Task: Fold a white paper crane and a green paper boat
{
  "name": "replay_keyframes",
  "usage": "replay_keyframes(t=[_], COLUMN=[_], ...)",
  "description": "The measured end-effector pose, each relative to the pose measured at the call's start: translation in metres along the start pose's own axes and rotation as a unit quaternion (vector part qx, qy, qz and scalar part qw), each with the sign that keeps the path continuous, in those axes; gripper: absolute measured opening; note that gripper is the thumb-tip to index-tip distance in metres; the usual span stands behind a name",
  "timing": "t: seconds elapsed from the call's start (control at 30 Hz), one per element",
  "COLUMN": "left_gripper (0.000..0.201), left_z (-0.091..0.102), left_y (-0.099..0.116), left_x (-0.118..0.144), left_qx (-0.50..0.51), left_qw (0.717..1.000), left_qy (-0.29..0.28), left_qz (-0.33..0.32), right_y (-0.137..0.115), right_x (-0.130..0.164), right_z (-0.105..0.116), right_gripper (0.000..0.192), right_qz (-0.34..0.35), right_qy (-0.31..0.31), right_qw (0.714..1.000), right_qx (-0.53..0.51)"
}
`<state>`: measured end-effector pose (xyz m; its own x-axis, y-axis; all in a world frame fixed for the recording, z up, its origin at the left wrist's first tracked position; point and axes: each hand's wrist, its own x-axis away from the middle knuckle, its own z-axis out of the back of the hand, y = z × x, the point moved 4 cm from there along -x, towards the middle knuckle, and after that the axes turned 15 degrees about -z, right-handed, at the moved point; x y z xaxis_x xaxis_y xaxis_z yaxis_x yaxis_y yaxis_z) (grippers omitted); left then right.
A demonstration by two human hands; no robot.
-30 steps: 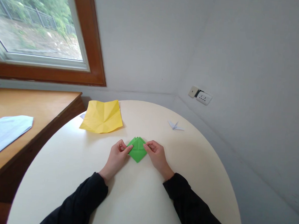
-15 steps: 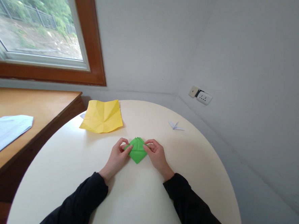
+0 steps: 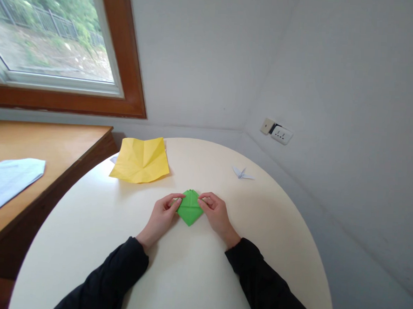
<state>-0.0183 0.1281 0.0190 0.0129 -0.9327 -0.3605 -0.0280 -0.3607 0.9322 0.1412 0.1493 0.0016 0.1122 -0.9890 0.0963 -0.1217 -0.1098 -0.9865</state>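
Note:
A folded green paper (image 3: 190,212), diamond-shaped with crease lines and a notched top corner, lies on the white round table (image 3: 185,274). My left hand (image 3: 163,212) pinches its upper left edge between thumb and index finger. At the upper right edge, my right hand (image 3: 217,214) pinches it too, thumb on top and fingers curled. The paper's lower corner points toward me. Its underside and the left and right corners near my fingers are partly hidden.
A creased yellow paper sheet (image 3: 141,162) lies at the table's far left, over something pale. A small white origami crane (image 3: 242,173) sits at the far right. Left of the table stands a wooden desk (image 3: 74,139) with a pale blue folded item (image 3: 11,180).
My left index finger has moved from behind the green paper onto its upper left edge, and the left thumb has shifted slightly. My right hand stays where it was.

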Motion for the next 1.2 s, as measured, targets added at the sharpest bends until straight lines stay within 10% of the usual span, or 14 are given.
replay_keyframes(t=[1.2], left_gripper=[0.034], left_z=[0.004], left_y=[-0.01], left_x=[0.002], left_qx=[0.006], left_qw=[1.0], left_qy=[0.026], left_qz=[-0.002], right_y=[0.001], right_x=[-0.004], right_z=[0.007], right_gripper=[0.028], right_qz=[0.013], right_qy=[0.06], right_qw=[0.998], right_qx=[-0.008])
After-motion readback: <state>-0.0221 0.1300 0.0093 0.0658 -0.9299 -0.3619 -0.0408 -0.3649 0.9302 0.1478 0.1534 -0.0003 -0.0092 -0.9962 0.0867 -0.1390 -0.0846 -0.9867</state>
